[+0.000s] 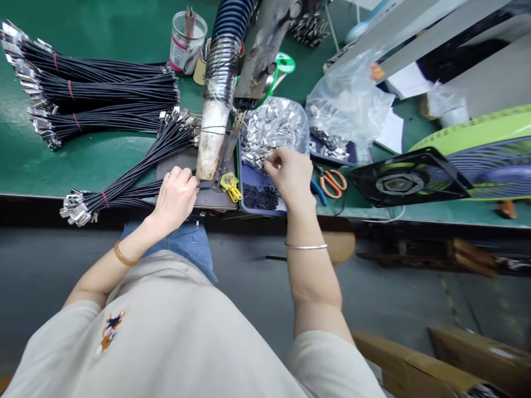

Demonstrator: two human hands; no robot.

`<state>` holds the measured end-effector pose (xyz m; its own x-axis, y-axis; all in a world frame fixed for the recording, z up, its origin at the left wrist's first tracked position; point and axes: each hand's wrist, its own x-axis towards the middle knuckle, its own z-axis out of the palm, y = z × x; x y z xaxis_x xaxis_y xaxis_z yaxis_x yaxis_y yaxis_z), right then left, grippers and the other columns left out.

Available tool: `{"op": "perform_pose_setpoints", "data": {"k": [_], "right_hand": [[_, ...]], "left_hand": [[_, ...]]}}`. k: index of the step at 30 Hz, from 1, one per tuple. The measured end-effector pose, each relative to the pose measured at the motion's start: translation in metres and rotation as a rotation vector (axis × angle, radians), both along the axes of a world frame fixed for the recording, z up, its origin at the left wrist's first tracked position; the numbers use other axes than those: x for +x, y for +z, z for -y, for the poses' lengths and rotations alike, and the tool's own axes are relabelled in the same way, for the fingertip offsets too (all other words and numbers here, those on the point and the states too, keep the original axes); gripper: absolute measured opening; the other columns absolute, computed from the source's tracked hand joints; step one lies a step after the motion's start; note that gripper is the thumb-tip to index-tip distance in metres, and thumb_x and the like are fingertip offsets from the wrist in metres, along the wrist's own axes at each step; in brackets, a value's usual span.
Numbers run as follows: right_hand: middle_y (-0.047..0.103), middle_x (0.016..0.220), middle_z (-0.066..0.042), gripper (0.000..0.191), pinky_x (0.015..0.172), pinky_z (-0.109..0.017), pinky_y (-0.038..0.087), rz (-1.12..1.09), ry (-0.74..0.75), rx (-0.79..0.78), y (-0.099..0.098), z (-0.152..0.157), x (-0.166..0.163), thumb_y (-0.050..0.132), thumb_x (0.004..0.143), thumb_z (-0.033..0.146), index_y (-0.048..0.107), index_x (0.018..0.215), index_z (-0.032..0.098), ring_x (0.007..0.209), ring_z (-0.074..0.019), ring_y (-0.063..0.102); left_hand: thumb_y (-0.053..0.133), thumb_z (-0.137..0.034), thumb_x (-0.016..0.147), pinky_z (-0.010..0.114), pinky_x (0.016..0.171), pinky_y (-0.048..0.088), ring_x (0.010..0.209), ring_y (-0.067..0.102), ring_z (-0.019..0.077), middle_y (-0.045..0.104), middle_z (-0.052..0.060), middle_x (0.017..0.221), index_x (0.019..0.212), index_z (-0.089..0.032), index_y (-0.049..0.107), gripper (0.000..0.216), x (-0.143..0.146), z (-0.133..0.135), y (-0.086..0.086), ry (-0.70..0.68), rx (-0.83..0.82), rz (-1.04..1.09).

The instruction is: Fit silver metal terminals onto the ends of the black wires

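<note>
My left hand (176, 190) is closed at the table's front edge, its fingers pinched on a black cable (203, 187) beside the taped end of a hose (209, 149). More black cables (133, 194) with metal connectors at their ends run out from under this hand to the left. Over a blue tray (251, 209), my right hand (290, 174) has thumb and forefinger pinched together by a pile of small silver metal pieces (271, 130) in a clear bag. Whatever is between those fingertips is too small to tell. Tiny black parts (260, 197) lie at the tray's front.
Bundled black cables (112, 91) lie at the back left. A yellow tool (231, 187), orange-handled scissors (333, 182), a black fan (410, 178) and a second tray (346, 157) of metal pieces are nearby. A metal arm (263, 50) and a solder spool (284, 63) stand behind.
</note>
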<state>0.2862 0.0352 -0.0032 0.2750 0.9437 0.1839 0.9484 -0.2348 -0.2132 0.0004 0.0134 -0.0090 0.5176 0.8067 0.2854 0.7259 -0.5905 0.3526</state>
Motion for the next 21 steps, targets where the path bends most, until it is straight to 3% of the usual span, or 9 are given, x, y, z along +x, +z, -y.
{"op": "perform_pose_setpoints", "data": {"k": [5,10,12,17,21], "right_hand": [[0.065,0.071,-0.003,0.022,0.066,-0.032,0.037,0.003,0.080,-0.049,0.000,0.005,0.010,0.064,0.070,0.016,0.046,0.062,0.025,0.070,-0.0215,0.059],[0.063,0.074,-0.003,0.018,0.066,-0.032,0.040,-0.052,0.129,0.008,-0.003,0.021,0.011,0.064,0.073,0.021,0.048,0.065,0.025,0.069,-0.0198,0.057],[0.061,0.075,-0.003,0.020,0.067,-0.032,0.041,-0.053,0.112,0.035,-0.004,0.025,0.006,0.063,0.074,0.021,0.045,0.065,0.025,0.069,-0.0196,0.057],[0.057,0.074,0.000,0.020,0.068,-0.033,0.048,-0.172,0.016,0.193,0.003,0.043,-0.011,0.060,0.077,0.018,0.043,0.067,0.024,0.063,-0.0167,0.057],[0.066,0.089,-0.001,0.020,0.060,-0.030,0.056,-0.706,0.013,0.419,0.017,0.075,-0.044,0.069,0.081,0.030,0.052,0.073,0.022,0.060,-0.0128,0.065]], "left_hand": [[0.049,-0.018,0.096,0.038,0.080,0.044,0.087,0.056,0.0263,0.068,0.010,0.084,0.086,-0.016,0.063,0.017,-0.010,0.009,0.006,-0.085,-0.059,0.196],[0.051,-0.023,0.097,0.029,0.072,0.045,0.069,0.057,0.0171,0.067,0.004,0.074,0.085,-0.018,0.067,0.021,-0.013,0.020,0.020,-0.369,-0.175,0.365],[0.051,-0.020,0.095,0.026,0.067,0.044,0.066,0.060,0.0149,0.068,0.004,0.074,0.084,-0.018,0.068,0.020,-0.008,0.025,0.022,-0.411,-0.230,0.404],[0.057,-0.019,0.086,0.021,0.056,0.043,0.056,0.056,0.0111,0.067,0.001,0.066,0.081,-0.017,0.067,0.012,0.006,0.031,0.014,-0.151,-0.397,0.618],[0.061,-0.023,0.081,0.020,0.056,0.046,0.056,0.056,0.0098,0.067,0.002,0.066,0.079,-0.014,0.069,0.012,0.011,0.027,0.011,-0.010,-0.639,0.800]]}}
